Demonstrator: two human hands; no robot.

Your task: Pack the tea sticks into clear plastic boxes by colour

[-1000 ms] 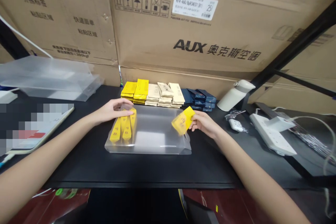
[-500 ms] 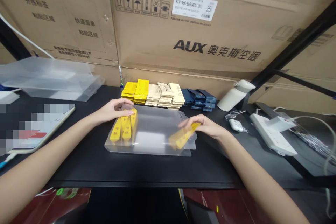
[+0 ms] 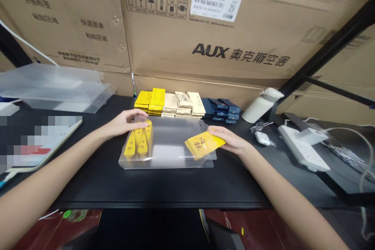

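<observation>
A frosted plastic pouch lies flat on the matte black tabletop, a soft, translucent rectangle with a glossy sheen. Inside its left end three yellow sachets sit side by side, slim, stiff strips dulled by the plastic over them.

The left hand rests on the pouch's far-left corner, fingers loosely bent and touching the plastic just above those strips; whether they pinch it I cannot tell.

At the pouch's right end the right hand has its fingers closed on a yellow sachet – flat, rectangular, printed with dark characters – held slanted over the pouch's edge.

Behind the pouch stand stacks of sachets in yellow, cream and navy, backed by brown cardboard boxes.
</observation>
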